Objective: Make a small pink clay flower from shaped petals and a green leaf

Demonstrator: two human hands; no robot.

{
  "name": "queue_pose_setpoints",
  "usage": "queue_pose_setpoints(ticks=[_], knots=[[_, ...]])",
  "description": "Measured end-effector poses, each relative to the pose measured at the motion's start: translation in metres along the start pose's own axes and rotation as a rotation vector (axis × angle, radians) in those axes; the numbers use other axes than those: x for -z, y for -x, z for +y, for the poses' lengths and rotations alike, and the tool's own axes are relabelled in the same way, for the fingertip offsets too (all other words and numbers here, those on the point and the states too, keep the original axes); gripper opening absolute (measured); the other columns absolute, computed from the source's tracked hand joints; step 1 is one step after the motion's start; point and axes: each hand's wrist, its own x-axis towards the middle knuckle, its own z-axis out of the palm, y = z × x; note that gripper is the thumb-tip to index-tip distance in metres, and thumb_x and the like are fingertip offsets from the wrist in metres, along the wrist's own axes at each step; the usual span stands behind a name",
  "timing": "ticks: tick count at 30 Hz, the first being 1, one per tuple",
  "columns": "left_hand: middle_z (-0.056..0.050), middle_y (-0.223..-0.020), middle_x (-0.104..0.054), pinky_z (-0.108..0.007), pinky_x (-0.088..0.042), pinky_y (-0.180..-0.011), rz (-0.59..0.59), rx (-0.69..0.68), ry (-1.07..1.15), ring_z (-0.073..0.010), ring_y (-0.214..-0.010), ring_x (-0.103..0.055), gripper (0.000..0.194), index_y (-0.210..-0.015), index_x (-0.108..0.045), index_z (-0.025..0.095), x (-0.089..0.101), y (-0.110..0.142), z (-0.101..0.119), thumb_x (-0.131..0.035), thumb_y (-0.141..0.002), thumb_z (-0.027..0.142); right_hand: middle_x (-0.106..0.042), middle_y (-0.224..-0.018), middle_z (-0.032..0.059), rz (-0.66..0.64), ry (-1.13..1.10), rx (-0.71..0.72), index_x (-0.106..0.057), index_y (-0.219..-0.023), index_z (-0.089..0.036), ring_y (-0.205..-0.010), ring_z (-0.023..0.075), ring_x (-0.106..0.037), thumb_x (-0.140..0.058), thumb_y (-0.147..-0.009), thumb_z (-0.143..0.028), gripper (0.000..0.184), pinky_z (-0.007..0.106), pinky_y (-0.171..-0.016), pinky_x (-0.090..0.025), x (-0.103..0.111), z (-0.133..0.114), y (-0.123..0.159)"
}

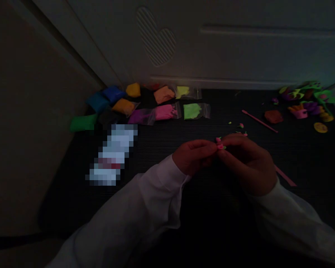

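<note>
The scene is dim. My left hand [194,156] and my right hand [247,163] meet fingertip to fingertip above a dark ribbed mat [184,208]. Between them they pinch a tiny pink clay piece with a bit of green [220,145]. Both hands have their fingers closed round it. White sleeves cover both forearms. A few small pink and green clay bits [241,126] lie on the mat just beyond my right hand.
Several small bags of coloured clay [167,111] lie in a cluster at the back left. A pink stick tool [259,121] and a red-brown clay lump [273,116] lie back right, near finished colourful clay figures [307,102]. A pixelated packet [113,154] lies left. A white panel stands behind.
</note>
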Motion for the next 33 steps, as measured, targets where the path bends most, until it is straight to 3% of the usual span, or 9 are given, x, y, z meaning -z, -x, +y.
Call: queue_pose_setpoints(ticks=[33], knots=[[0.002,-0.053,-0.048,-0.021,-0.027,-0.048,0.066,-0.042,-0.035,-0.0047,-0.049,-0.039,0.025,-0.063,-0.06,0.013,-0.0026,-0.0007,0.0,-0.072,-0.05,0.031,-0.058,-0.082,0.0011,0.049,0.092,0.021,-0.058,-0.081,-0.023,-0.078,0.0146,-0.053,-0.058,-0.07,-0.021,0.011,0.03,-0.069,-0.043,-0.0018,-0.0018,0.0009]])
